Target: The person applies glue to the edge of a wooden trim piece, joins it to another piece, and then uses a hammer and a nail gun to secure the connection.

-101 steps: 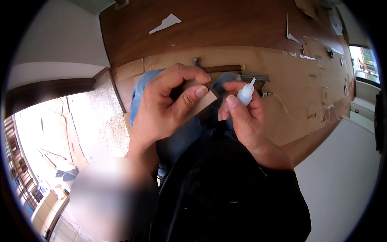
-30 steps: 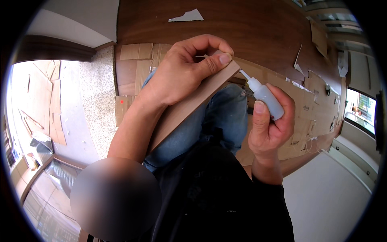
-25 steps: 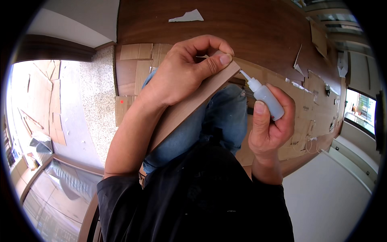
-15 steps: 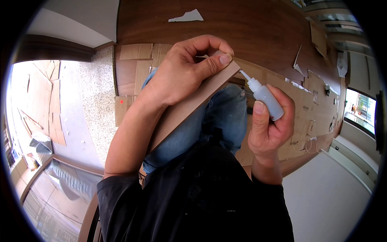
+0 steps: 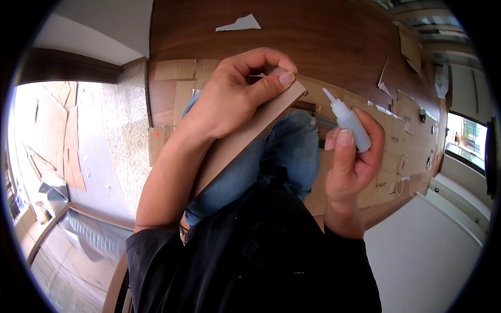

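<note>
Wooden board in the left hand, squeeze bottle in the right hand.
Left thumb and fingers pinch the board's far end, apparently steadying it above the jeans; contact there is unclear. The right hand grasps the bottle's body, seemingly to leave its nozzle free, near but apart from the board. Beyond the hands lie cardboard and, farther, a white scrap.

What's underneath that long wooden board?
Blue jeans show beneath the wooden board, past its lower edge. The board covers whatever is directly underneath, so I can't tell whether it touches the jeans.
</note>
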A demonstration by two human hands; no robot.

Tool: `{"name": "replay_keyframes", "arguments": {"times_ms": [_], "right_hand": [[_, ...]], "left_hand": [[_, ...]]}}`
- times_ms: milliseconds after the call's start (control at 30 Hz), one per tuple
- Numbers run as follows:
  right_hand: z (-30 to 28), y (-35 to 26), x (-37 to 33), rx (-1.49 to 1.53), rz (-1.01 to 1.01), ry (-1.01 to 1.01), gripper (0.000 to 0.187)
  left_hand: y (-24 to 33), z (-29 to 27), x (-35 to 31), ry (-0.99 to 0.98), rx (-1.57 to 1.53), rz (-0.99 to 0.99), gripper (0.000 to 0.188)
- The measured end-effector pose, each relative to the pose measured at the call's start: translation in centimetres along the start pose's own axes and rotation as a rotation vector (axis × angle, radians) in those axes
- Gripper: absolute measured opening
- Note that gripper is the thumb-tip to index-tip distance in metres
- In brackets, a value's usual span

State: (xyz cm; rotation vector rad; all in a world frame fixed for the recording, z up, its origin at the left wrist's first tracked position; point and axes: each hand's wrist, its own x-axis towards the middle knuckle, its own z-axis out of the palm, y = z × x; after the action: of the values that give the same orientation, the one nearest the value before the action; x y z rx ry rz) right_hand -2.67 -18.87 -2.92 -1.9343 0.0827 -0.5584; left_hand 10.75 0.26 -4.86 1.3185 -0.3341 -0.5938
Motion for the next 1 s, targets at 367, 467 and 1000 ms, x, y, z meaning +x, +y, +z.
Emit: {"name": "replay_keyframes", "arguments": {"times_ms": [367, 467, 1000], "right_hand": [[3.5, 2.2, -0.8, 0.912, 0.374, -0.041, 0.039], [3.6, 1.9, -0.7, 0.816, 0.480, -0.047, 0.031], [3.9, -0.9, -0.7, 0.602, 0.390, 0.059, 0.017]], "left_hand": [[0.2, 1.6, -0.4, 0.072, 0.055, 0.092, 0.016], [1.1, 2.3, -1.0, 0.110, 0.123, 0.040, 0.016], [2.7, 4.4, -2.5, 0.171, 0.465, 0.326, 0.013]]}}
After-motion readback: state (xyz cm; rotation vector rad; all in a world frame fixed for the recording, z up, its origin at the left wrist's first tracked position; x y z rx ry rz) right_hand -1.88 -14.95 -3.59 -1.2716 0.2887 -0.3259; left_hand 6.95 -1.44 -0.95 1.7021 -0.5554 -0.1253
